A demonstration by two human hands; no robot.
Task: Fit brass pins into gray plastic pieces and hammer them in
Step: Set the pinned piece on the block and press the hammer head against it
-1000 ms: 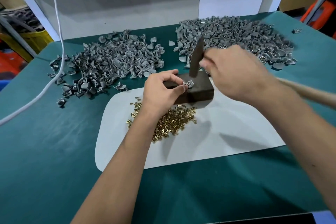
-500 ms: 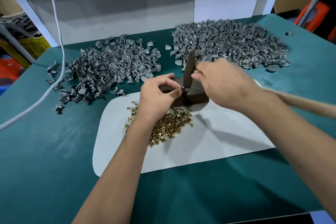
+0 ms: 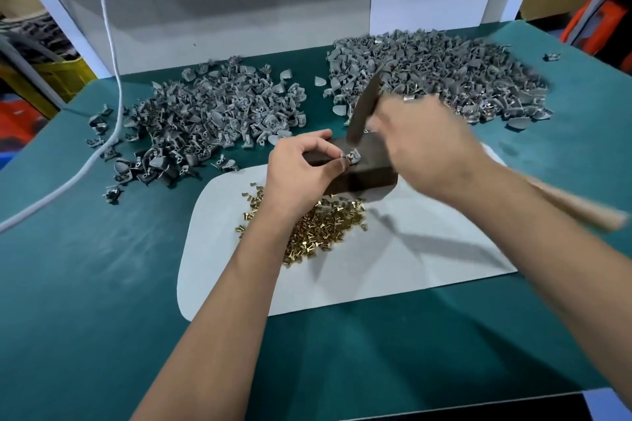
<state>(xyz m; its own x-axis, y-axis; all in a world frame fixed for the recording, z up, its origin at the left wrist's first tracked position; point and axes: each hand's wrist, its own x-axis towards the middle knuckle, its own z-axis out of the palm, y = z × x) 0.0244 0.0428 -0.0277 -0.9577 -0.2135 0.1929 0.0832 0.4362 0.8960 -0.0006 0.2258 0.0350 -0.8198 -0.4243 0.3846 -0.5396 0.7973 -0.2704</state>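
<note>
My left hand [image 3: 301, 171] pinches a small gray plastic piece [image 3: 350, 158] with thumb and forefinger, holding it on top of a dark metal block [image 3: 371, 169]. My right hand [image 3: 427, 147] grips a hammer; its dark head [image 3: 364, 109] is tilted just above the piece and its wooden handle [image 3: 578, 205] sticks out to the right, blurred. A heap of brass pins [image 3: 325, 229] lies on a white sheet [image 3: 410, 267] below the block, partly hidden by my left wrist.
Two heaps of gray plastic pieces lie on the green table [image 3: 85, 284]: one at the back left [image 3: 205, 123], one at the back right [image 3: 444, 72]. A white cable [image 3: 113, 55] hangs down and runs off to the left. A gray backboard stands behind the heaps.
The hammer head dropped onto the piece half a second ago and is now lifted again. My left hand has kept pinching the piece on the block.
</note>
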